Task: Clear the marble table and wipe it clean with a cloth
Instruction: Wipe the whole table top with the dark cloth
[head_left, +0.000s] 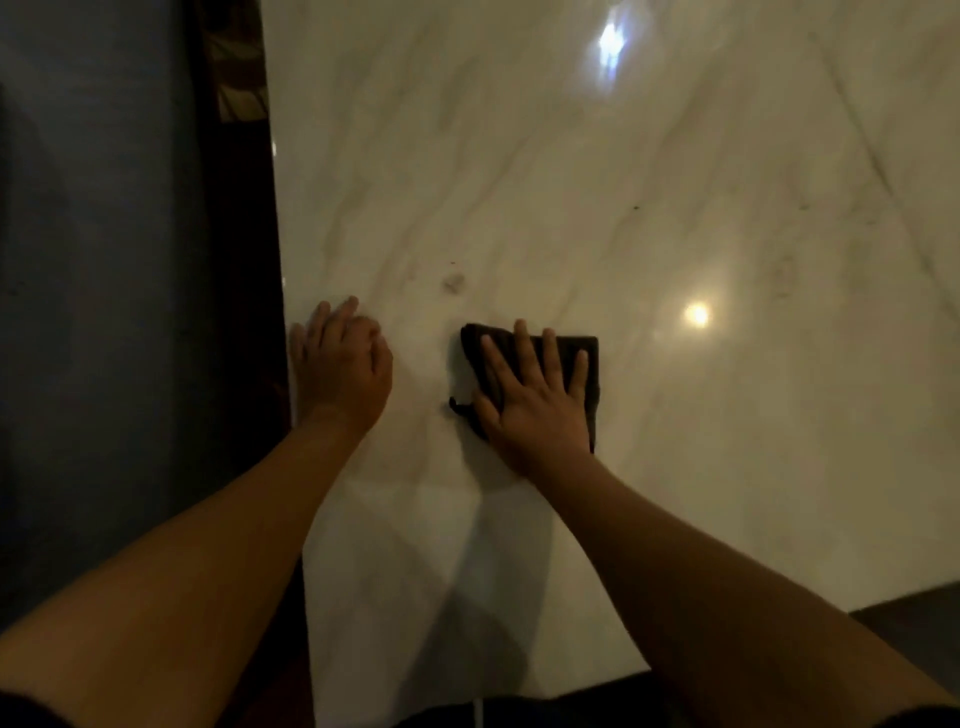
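Marble, pale and grey-veined, fills most of the view: the tabletop (571, 156) carries no dishes or loose objects in the part shown, so the clearing looks done and the wiping is the step in hand. To its left lies a dark, bluish floor (104, 260), bordering the tabletop's left edge. A dark folded cloth (589, 358) lies flat on the near-left part of the marble. The right hand (535, 410) presses down on it, palm flat, fingers straight and spread, gripping nothing. The left hand (343, 364) rests just beside the left edge, apart from the cloth, fingers loosely bent on the stone and holding nothing; it seems to brace. As for what is left, a greyish smudge (453, 282) sits just beyond and between the two hands, and small dark specks (636, 208) dot the farther right stretch, which looks not yet wiped. Nothing stands in the cloth's path, though bright lamp reflections (696, 314) make fainter marks hard to judge.
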